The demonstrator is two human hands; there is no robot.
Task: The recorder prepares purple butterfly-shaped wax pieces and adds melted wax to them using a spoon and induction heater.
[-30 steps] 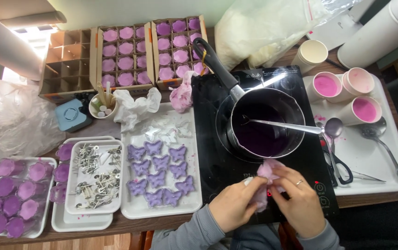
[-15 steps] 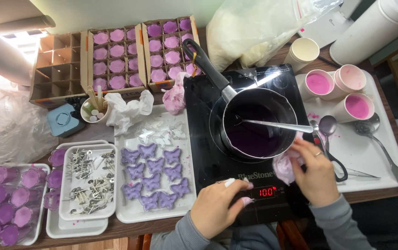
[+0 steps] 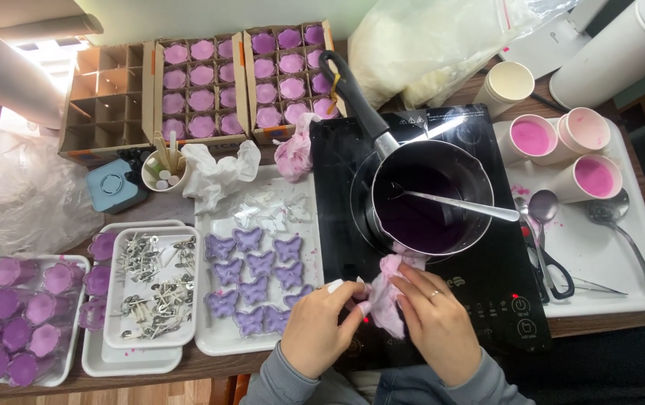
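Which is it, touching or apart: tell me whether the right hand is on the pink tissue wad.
Touching. The head view shows the right hand with its fingers pressed onto the pink tissue wad, and the left hand pinching its other side.

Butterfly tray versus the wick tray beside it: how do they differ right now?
The butterfly tray holds purple butterfly wax shapes; the wick tray holds metal-based wicks. The butterfly tray is larger and sits singly; the wick tray is stacked on another tray. Both are white, rectangular and shallow.
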